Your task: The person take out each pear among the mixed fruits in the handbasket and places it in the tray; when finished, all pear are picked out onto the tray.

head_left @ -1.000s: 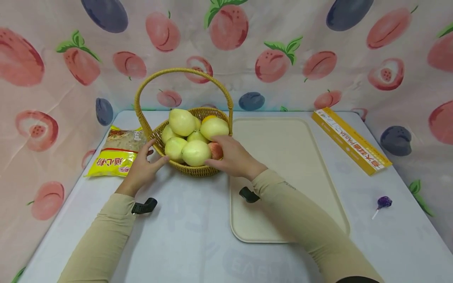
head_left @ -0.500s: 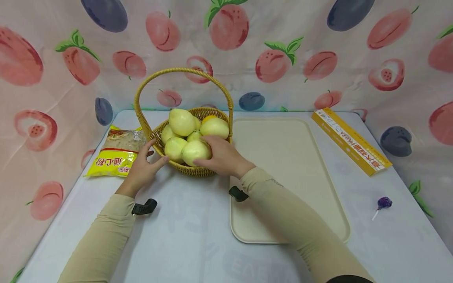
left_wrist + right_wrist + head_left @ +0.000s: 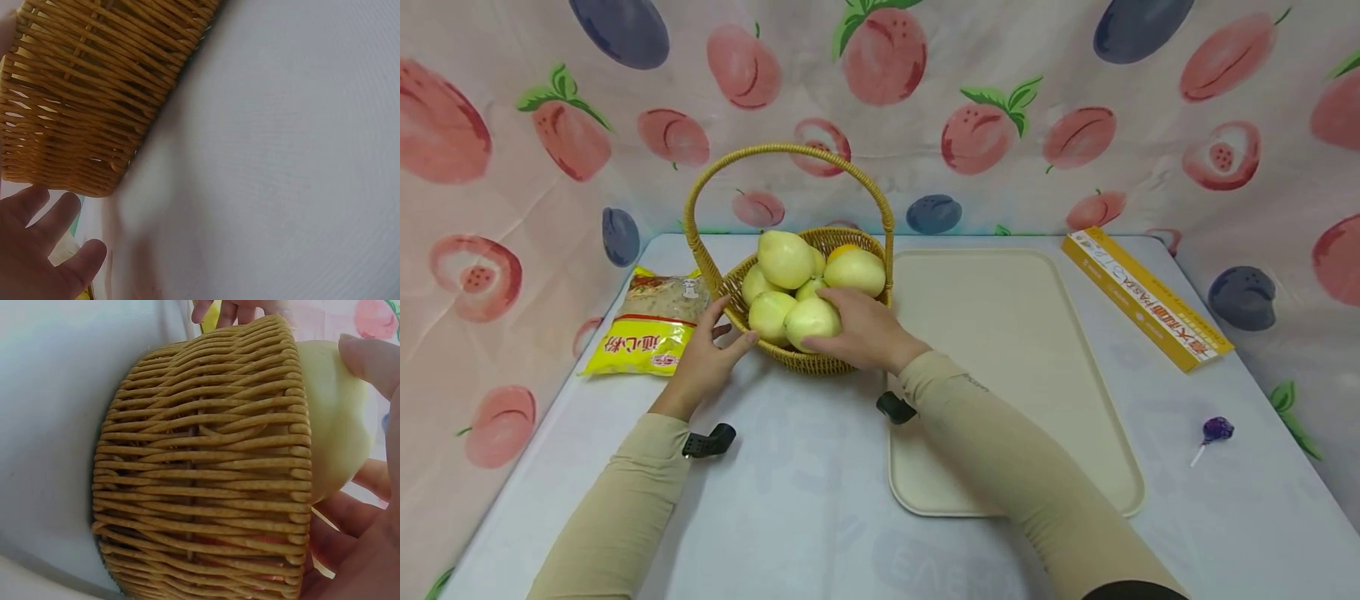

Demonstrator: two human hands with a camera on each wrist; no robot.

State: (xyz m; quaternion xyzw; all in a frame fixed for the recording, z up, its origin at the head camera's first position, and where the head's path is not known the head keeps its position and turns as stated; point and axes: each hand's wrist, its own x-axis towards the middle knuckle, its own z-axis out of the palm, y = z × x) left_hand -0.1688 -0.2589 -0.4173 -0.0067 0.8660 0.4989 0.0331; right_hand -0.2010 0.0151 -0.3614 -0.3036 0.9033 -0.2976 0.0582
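Observation:
A wicker basket (image 3: 805, 362) with a tall arched handle holds several pale green pears (image 3: 785, 260) and an orange-yellow fruit (image 3: 844, 250). My right hand (image 3: 868, 332) holds the front pear (image 3: 811, 323) at the basket's right front. In the right wrist view, that pear (image 3: 334, 419) bulges above the rim, the thumb on one side and fingers on the other. My left hand (image 3: 703, 358) holds the basket's left side, its thumb at the rim. Two of its fingertips (image 3: 65, 206) meet the outer weave in the left wrist view.
A yellow bag of pasta (image 3: 640, 333) lies left of the basket. A beige tray (image 3: 1000, 333) lies to the right, partly under the right forearm. Beyond it are a long yellow pasta box (image 3: 1146, 296) and a purple lollipop (image 3: 1217, 430). A fruit-print cloth hangs behind the table.
My right hand has moved left and closed around the front pear, which has shifted slightly. A reddish fruit beside it is now hidden by the hand. The left hand stays on the basket.

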